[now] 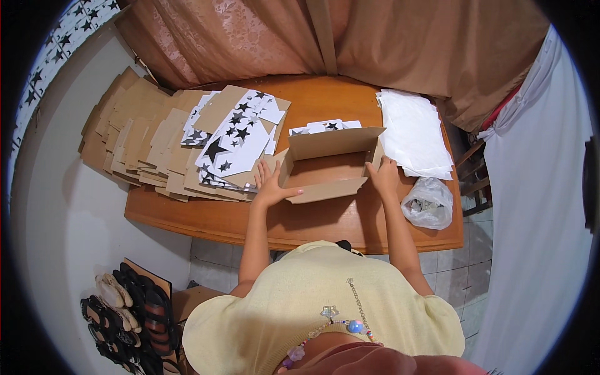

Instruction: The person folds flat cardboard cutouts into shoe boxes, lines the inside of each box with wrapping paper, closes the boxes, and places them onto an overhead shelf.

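Observation:
A brown cardboard box frame [334,145] stands on the table in front of me, its walls raised; wood shows through its middle. My left hand [270,187] rests at its front left corner with fingers spread, the thumb stretched along the front wall. At the right end, my right hand [383,174] has its fingers bent around the side wall, gripping it. Just behind the box lie white pieces printed with black stars [325,127]. Left of it, more star-printed white sheets [234,140] lie on top of cardboard pieces.
Overlapping flat cardboard pieces [147,134] cover the left of the wooden table [206,219]. White sheets [412,131] are stacked at the right, with a clear plastic bag [429,203] nearer me. Brown curtains [387,44] hang behind. Sandals [119,312] stand on a rack at lower left.

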Action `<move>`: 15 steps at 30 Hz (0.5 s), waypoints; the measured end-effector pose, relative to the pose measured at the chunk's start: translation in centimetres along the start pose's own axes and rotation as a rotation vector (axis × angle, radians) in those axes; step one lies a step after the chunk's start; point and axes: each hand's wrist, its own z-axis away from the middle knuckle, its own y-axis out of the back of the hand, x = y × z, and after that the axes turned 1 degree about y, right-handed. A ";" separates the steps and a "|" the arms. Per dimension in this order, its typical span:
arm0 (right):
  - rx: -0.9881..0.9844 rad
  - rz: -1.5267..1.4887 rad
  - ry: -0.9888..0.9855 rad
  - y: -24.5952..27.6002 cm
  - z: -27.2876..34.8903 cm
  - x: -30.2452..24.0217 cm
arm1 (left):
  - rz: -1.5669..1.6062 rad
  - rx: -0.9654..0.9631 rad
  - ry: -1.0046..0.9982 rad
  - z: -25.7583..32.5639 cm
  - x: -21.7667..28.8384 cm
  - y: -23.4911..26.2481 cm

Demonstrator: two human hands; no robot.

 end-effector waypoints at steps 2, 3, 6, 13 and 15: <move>-0.056 0.018 -0.031 -0.2 -0.3 -0.1 | -0.035 0.014 -0.026 0.2 0.0 -0.5; -0.095 0.024 -0.039 -0.4 -0.5 0.1 | -0.081 0.036 -0.030 0.3 0.0 -0.7; -0.146 0.024 -0.033 -1.9 -1.2 1.5 | -0.147 0.082 -0.052 0.6 0.2 -1.1; -0.183 0.002 -0.036 -2.7 -1.6 1.8 | -0.206 -0.014 0.000 0.9 0.9 -0.4; -0.181 0.006 -0.028 -3.0 -2.2 1.8 | -0.207 -0.030 0.020 0.4 0.7 -0.4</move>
